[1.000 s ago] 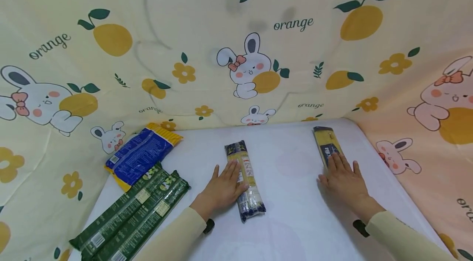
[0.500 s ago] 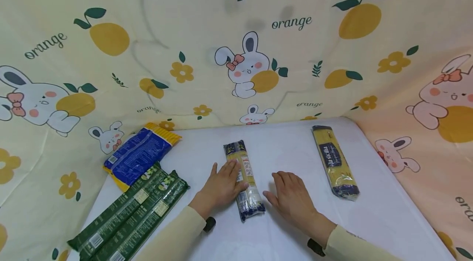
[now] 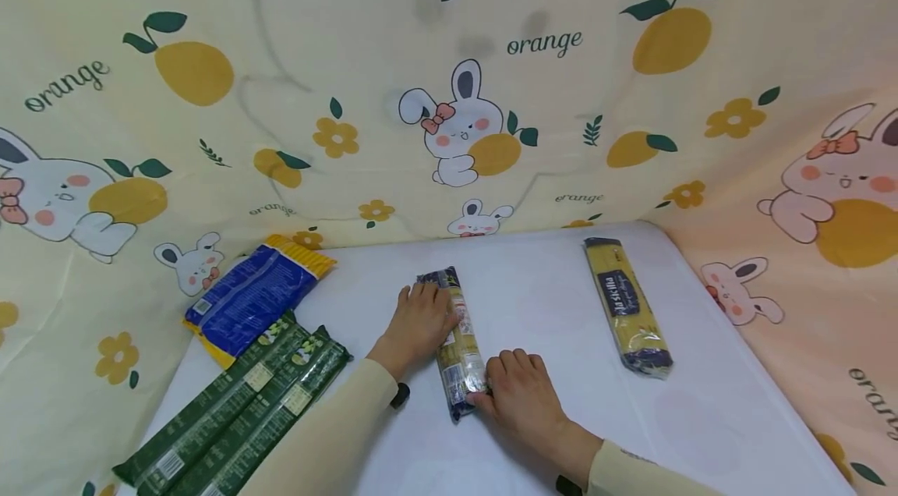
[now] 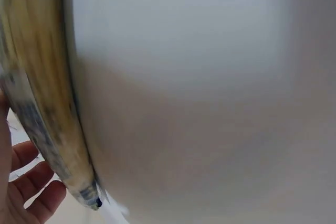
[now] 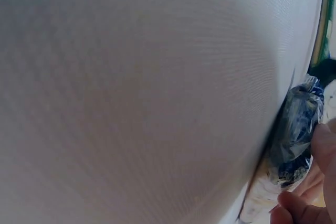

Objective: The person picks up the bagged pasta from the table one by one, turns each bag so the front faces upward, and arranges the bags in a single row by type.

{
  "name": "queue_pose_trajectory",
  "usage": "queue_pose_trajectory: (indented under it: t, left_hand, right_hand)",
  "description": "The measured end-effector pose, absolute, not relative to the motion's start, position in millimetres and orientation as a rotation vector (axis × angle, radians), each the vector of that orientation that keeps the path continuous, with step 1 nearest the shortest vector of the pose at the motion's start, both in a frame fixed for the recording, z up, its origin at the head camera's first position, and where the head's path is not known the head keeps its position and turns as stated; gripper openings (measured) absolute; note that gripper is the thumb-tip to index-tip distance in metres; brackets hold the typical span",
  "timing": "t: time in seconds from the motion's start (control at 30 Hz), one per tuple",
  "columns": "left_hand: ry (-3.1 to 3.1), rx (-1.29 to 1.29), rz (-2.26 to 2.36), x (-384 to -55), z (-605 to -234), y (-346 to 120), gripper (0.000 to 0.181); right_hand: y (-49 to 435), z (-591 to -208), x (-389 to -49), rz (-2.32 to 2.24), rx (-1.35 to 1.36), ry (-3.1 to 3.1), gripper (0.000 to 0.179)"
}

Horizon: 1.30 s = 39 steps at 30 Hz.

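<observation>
A clear pack of spaghetti [image 3: 463,344] with dark blue ends lies on the white table between both hands. My left hand [image 3: 415,324] grips its far part, fingers over the top and thumb on the near side. In the left wrist view, the fingers [image 4: 39,182] come round the side of the pack [image 4: 39,40]. My right hand [image 3: 526,395] holds the near right corner, with the thumb at the end. The right wrist view shows the crinkled blue end [image 5: 299,124] between thumb and fingers. To the right lies a second spaghetti pack [image 3: 624,313], label up, touched by neither hand.
On the left, two long green packs [image 3: 231,395] lie side by side at a slant. A blue and yellow bag [image 3: 256,293] sits behind them, touching their far ends. A patterned cloth [image 3: 372,90] with rabbits and oranges hangs behind the white table [image 3: 533,285].
My right hand has left the right spaghetti pack, moved left and taken hold of the middle pack's near end. My left hand has slid toward its far end and curled its fingers.
</observation>
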<state>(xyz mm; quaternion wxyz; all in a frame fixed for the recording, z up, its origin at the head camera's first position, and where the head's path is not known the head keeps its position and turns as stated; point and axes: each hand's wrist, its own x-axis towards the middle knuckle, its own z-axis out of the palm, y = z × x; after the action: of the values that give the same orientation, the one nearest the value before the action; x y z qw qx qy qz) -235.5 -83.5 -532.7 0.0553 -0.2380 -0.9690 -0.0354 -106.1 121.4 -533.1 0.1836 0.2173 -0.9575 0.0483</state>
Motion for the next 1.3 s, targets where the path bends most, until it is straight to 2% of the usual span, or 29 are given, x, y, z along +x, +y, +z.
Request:
queue_pose_trajectory:
  t: [0.27,0.47,0.7,0.97,1.3]
  left_hand:
    - [-2.968,-0.614,-0.059,-280.7,-533.0,-70.6,0.057]
    - [-3.048,-0.483,-0.059,-296.7,-530.3,-60.9,0.059]
    - [-3.121,-0.345,-0.149,-303.1,-532.5,-48.1,0.067]
    - [-3.096,-0.262,-0.171,-302.1,-539.6,-47.8,0.064]
    - [-2.827,-0.379,-0.233,-299.1,-519.5,-47.8,0.054]
  right_hand:
    - [119.5,-534.5,-109.2,0.070,0.573,-2.742,0.059]
    - [118.1,-537.1,-107.0,0.064,0.596,-2.700,0.060]
    - [121.1,-538.4,-107.7,0.058,0.587,-2.742,0.059]
    - [120.5,-538.7,-106.1,0.062,0.583,-2.733,0.059]
    - [126.7,-539.0,-103.6,0.077,0.561,-2.719,0.063]
